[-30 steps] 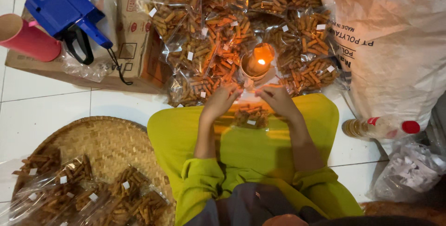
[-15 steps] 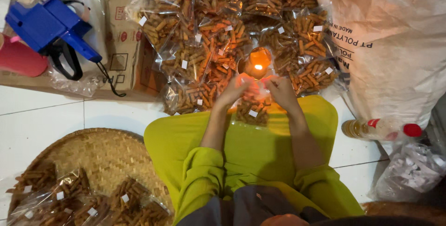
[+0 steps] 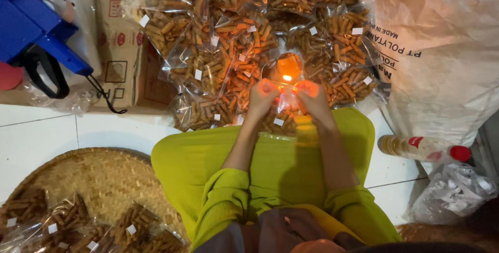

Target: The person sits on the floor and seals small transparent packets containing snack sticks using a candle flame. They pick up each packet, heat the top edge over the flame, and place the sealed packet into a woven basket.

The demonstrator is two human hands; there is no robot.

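My left hand [image 3: 262,97] and my right hand [image 3: 311,97] pinch the top edge of a clear snack bag [image 3: 283,108] between them, holding it right at a small lit flame in a glass holder [image 3: 287,71]. The fingertips glow orange from the light. The bag hangs down in front of my lime-green lap [image 3: 270,159], and most of it is hidden by my hands. Beyond the flame lies a heap of sealed clear bags of brown stick snacks [image 3: 218,60], each with a small white label.
A blue label gun [image 3: 36,34] rests on a cardboard box [image 3: 125,60] at upper left. A woven bamboo tray [image 3: 99,180] with more snack bags is at lower left. A large white sack [image 3: 442,50], a red-capped bottle [image 3: 423,149] and a plastic bag [image 3: 452,193] sit right.
Both hands moved forward from my lap and lifted the bag's edge up to the flame. The view shifted slightly, bringing the flame closer to the hands.
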